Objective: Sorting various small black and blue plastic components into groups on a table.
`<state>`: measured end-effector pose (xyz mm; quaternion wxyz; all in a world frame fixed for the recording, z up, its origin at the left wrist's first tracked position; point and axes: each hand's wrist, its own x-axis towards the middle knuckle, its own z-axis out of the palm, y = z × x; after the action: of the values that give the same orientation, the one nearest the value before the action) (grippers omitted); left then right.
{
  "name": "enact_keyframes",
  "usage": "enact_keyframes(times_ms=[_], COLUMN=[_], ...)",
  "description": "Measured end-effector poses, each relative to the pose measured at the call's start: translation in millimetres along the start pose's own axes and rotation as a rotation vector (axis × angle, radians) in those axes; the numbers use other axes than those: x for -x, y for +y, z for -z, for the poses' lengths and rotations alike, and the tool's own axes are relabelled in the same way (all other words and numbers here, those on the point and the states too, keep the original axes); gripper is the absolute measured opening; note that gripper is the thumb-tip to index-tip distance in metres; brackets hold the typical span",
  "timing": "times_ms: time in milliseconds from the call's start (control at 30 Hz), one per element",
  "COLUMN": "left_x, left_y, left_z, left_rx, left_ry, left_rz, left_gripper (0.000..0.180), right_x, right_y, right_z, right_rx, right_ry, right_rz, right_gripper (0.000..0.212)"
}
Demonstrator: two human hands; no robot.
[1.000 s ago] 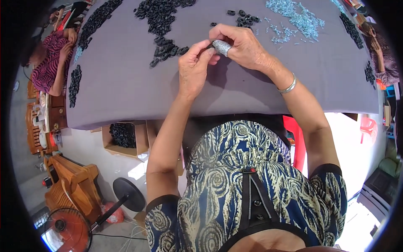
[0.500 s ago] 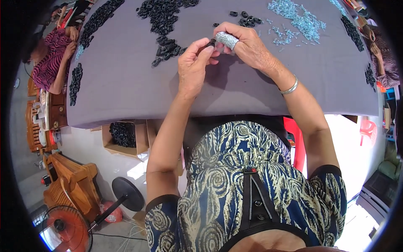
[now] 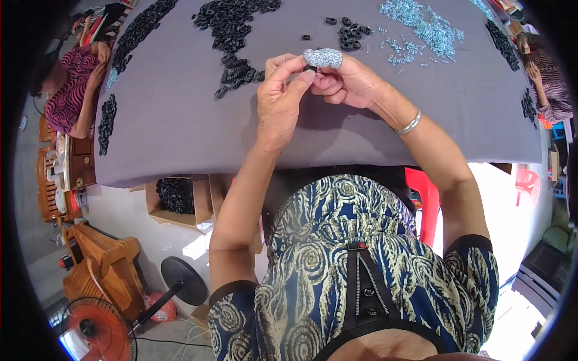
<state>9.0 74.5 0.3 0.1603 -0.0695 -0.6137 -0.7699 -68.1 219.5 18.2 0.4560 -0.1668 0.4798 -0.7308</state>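
Note:
My left hand (image 3: 279, 102) pinches a small black plastic piece (image 3: 310, 68) between thumb and forefinger, above the grey cloth. Meeting it from the right is my right hand (image 3: 355, 81), its fingers curled and a silvery-grey wrapping (image 3: 324, 58) round one finger. That wrapped finger presses over the top of the same piece, which is mostly hidden by fingertips. Beyond my left hand lies a big pile of similar black pieces (image 3: 226, 30), trailing toward me in a smaller heap (image 3: 238, 73). A few black pieces (image 3: 350, 35) lie beyond my right hand, beside a spread of small metal springs (image 3: 421, 27).
More black pieces line the left edge (image 3: 135, 39) and right edge (image 3: 501, 45) of the cloth-covered table (image 3: 180, 132). People sit at the left (image 3: 75, 90) and right (image 3: 545, 78). Below the table stand a cardboard box (image 3: 205, 201) of black pieces and a fan (image 3: 96, 331).
My right hand has turned and come down slightly, its wrapped finger now lying across the black piece against my left fingertips. My left hand has barely moved.

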Motion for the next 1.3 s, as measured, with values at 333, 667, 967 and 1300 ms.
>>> enact_keyframes(times_ms=[333, 667, 967, 1300], left_x=[-1.5, -14.0, -13.5, -11.2], left_y=[2.0, 12.7, 15.3, 14.1], left_z=[-2.6, 28.5, 42.1, 28.7], left_rx=[-0.015, -0.612, -1.037, -1.033], left_ry=[0.045, 0.155, 0.060, 0.155], left_rz=[-0.069, 0.043, -0.095, -0.233], left_gripper=[0.021, 0.018, 0.014, 0.017], right_x=[-0.2, 12.4, 25.9, 23.8], right_y=[1.4, -44.8, -48.8, -34.4], right_z=[-11.0, 35.1, 38.2, 29.8], right_rx=[-0.085, 0.959, 1.377, 1.472], right_ry=[0.040, 0.542, 0.279, 0.220], right_rz=[0.015, 0.521, 0.183, 0.305], right_gripper=[0.039, 0.018, 0.013, 0.023])
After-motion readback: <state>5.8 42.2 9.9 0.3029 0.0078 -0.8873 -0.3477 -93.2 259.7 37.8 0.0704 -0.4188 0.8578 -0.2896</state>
